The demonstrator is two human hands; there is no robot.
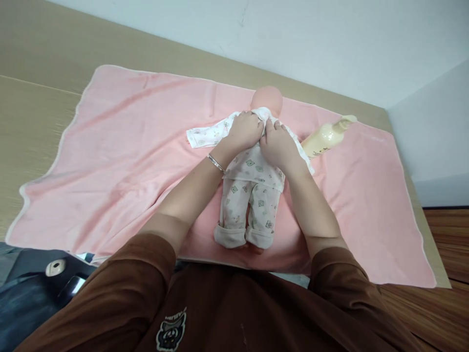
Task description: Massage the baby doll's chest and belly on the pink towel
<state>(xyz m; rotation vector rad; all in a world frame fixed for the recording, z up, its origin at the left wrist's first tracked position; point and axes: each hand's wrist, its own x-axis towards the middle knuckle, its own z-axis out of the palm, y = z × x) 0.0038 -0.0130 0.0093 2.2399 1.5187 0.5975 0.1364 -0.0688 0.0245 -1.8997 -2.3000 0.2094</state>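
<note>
Doll [252, 195] lies on its back on a pink towel [128, 146], mid-table, straight ahead of the person. Long axis runs near to far: feet at the near towel edge, head [266, 99] at the far end, tilted slightly right.

Left hand [245, 131] is on the doll's upper chest, left of the neckline, palm down. Its fingers are curled over the top edge of the shirt [252, 168] and gripping the fabric. A bracelet [216, 164] sits on that wrist.

Right hand [279, 145] is on the right half of the chest, touching the left hand at the thumbs. Its fingers are also bent into the shirt at the collar, grasping cloth. Exact pinch is hidden under the knuckles.

Both hands meet on the doll's midline just below the head, about equally near the neck. The shirt opening lies directly under the fingertips, toward the far side of both hands.

The doll's left-side sleeve [205, 136] is spread flat out to the left on the towel. Printed trousers [249, 205] are on, cuffs rolled, nearer than the hands.

A cream pump bottle [324, 139] lies on its side on the towel just right of the right hand, nozzle pointing far-right, not touched.

The towel covers most of the wooden table [32, 112]. A dark bag [29, 288] is at the near left. The person's brown sleeves fill the near edge.
</note>
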